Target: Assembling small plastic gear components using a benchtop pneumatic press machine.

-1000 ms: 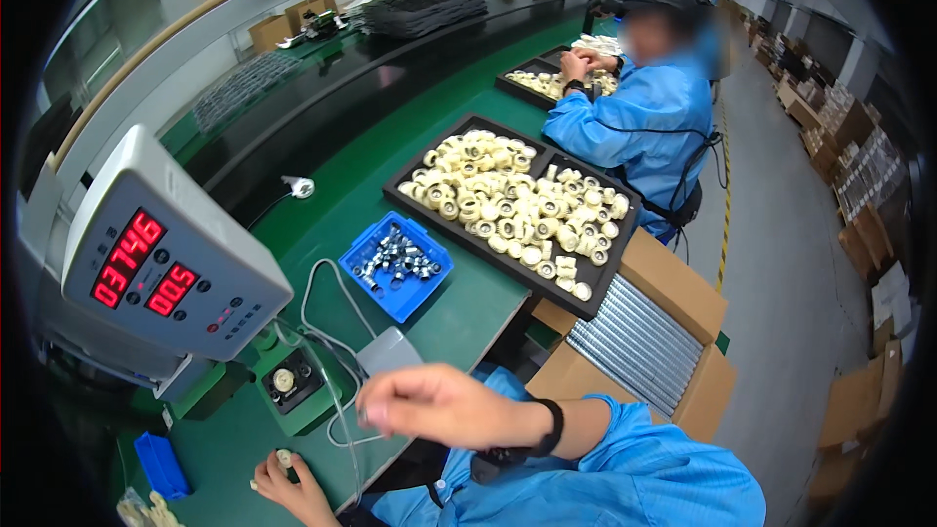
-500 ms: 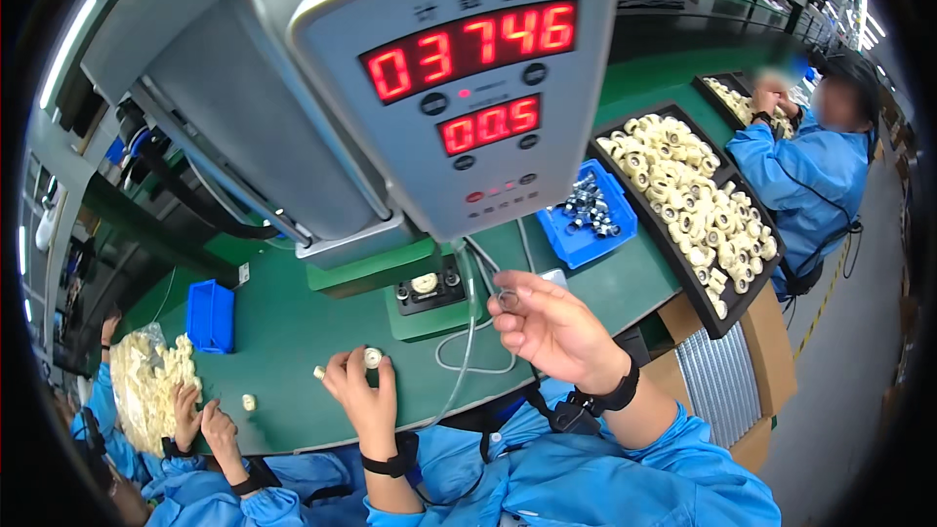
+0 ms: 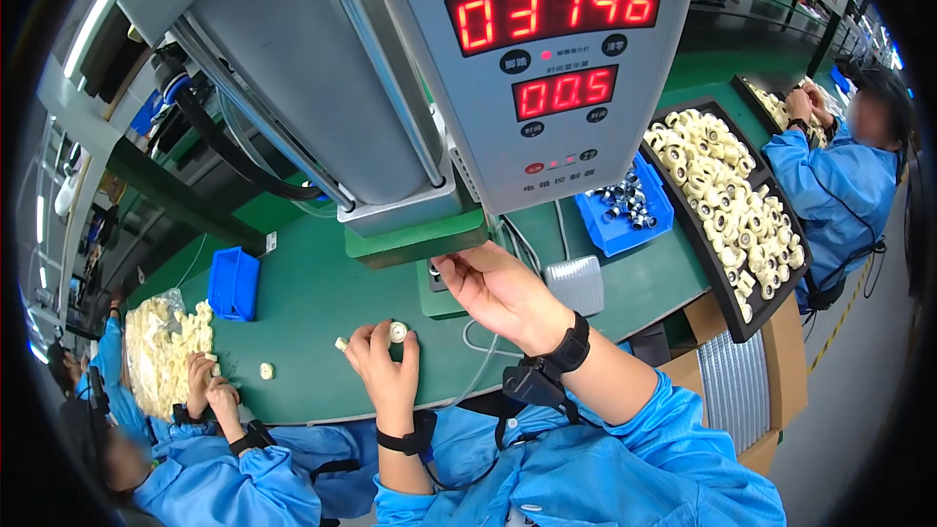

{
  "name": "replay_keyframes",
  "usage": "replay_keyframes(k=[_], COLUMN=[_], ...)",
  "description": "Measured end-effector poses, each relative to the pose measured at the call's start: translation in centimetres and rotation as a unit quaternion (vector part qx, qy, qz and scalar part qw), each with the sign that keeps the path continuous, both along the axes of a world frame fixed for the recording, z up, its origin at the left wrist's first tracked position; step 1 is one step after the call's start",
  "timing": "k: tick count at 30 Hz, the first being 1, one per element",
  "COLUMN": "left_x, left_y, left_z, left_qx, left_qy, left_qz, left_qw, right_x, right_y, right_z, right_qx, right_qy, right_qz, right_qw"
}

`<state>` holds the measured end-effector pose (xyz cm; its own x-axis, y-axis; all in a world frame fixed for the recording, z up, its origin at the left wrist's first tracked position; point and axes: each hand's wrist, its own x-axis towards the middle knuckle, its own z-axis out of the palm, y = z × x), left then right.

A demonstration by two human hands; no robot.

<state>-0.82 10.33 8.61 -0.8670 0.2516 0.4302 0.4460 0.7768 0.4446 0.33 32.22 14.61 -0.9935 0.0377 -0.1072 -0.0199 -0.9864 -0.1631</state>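
- The small white ring part (image 3: 398,331) sits in the lower middle of the frame, pinched between the fingertips of the left hand (image 3: 383,361) just above the green table (image 3: 312,303).
- At the far left edge, a co-worker in a blue sleeve has both hands (image 3: 207,385) at a heap of cream-coloured parts (image 3: 161,342) lying on clear plastic.
- Just above and right of that heap stands a small blue bin (image 3: 234,283).
- Two loose cream parts lie on the table, one (image 3: 265,370) right of the co-worker's hands and one (image 3: 341,343) touching or just beside the left hand's fingers.
- The left hand wears a black wrist strap; its fingers are curled together around the ring part.
- The right hand (image 3: 493,288), in the middle of the frame, reaches up under the green base of the grey machine (image 3: 322,88); its fingers are half curled and the tips are at a small fixture (image 3: 435,273), though whether they grip anything cannot be told.
- A grey counter box (image 3: 542,68) with red digits fills the upper middle.
- Right of the right hand lies a ribbed grey pedal-like block (image 3: 574,283), then a blue tray of small metal pieces (image 3: 625,207).
- Farther right, a long black tray (image 3: 727,224) holds many cream rings.
- At the upper right, another person in blue works at a second black tray (image 3: 771,102).
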Motion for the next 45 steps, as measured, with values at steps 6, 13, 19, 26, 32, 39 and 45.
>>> replay_keyframes(k=[6,13,19,26,32,39,45], left_x=[0.0,0.1,0.0,0.1,0.0,-0.4,-1.2], left_y=[-0.1,0.0,-0.4,-0.2,-0.4,-0.8,-2.3], left_z=[-0.1,0.1,-0.5,-0.2,-0.5,-1.5,-3.4], left_qx=[0.000,0.003,-0.005,-0.010,-0.015,-0.019,-0.013], left_qy=[-0.009,-0.005,0.000,-0.018,-0.013,0.031,0.065], left_qz=[0.002,-0.008,-0.017,-0.016,-0.013,-0.040,-0.052], left_qw=[1.000,1.000,1.000,1.000,1.000,0.999,0.996], right_x=[-0.2,4.0,7.4,14.6,13.4,12.4,8.3], right_y=[-0.4,2.2,3.9,5.9,6.6,12.4,18.0], right_z=[0.5,0.7,1.3,-1.0,-2.4,-0.5,-3.3], right_qx=[0.049,0.268,0.585,0.923,0.947,0.890,0.955], right_qy=[-0.007,0.086,0.053,-0.065,-0.074,-0.067,-0.232], right_qz=[-0.033,0.001,-0.054,-0.195,-0.181,-0.326,-0.163], right_qw=[0.998,0.960,0.808,0.325,0.257,0.311,0.085])
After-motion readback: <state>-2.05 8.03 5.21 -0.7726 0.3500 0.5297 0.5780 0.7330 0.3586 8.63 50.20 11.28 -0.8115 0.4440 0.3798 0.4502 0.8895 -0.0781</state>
